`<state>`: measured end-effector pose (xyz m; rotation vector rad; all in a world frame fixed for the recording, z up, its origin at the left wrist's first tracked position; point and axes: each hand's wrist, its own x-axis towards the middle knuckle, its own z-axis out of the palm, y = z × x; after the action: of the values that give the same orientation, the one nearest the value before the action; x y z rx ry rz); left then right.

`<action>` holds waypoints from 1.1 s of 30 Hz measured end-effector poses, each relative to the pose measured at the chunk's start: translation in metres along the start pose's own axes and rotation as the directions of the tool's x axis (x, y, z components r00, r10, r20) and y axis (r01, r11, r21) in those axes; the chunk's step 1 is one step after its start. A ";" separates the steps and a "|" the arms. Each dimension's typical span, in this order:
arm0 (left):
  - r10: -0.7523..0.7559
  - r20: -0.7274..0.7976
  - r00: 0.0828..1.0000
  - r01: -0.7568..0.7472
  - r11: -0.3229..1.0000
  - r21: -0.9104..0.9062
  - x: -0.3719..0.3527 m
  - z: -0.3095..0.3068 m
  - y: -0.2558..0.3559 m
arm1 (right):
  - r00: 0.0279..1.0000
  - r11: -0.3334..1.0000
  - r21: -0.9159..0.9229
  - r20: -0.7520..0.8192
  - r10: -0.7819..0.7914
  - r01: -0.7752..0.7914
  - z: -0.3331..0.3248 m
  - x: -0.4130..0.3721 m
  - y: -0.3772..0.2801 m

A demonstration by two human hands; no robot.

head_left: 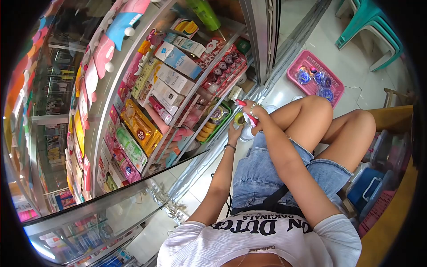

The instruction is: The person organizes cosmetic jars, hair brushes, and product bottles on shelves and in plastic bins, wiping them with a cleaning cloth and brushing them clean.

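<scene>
Fingers of the left hand [234, 133] seem curled around a yellow-green round item [239, 118], near two o'clock from my view's centre; how firmly, I cannot tell. I judge it light, fairly stiff and perhaps slick, so I would take it by the outer edge, thumb opposite fingertips, without squeezing hard. Just beside it at two o'clock, the right hand [255, 111] holds a slim red item [240, 103], probably rigid and best gripped mid-length. Farther out, a green tray [221, 127] sits toward nine, a pink basket [322, 68] toward two.
</scene>
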<state>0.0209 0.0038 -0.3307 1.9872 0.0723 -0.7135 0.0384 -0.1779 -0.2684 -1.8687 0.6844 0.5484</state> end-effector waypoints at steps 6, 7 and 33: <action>0.296 0.117 0.948 -0.287 0.635 0.717 0.013 -0.003 0.034 | 1.000 1.000 -0.021 0.003 -0.017 0.018 -0.012 -0.014 -0.004; 0.314 0.153 0.937 -0.324 0.619 0.715 0.018 -0.004 0.037 | 1.000 1.000 -0.023 0.006 -0.015 0.015 -0.012 -0.012 -0.002; -0.148 0.058 0.987 0.120 0.454 -0.883 0.017 -0.091 0.041 | 0.997 0.991 -0.124 0.055 0.050 -0.043 -0.002 0.011 0.016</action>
<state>0.0904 0.0540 -0.2762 0.9495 0.5289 -0.5601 0.0358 -0.1872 -0.2851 -1.9463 0.6699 0.6857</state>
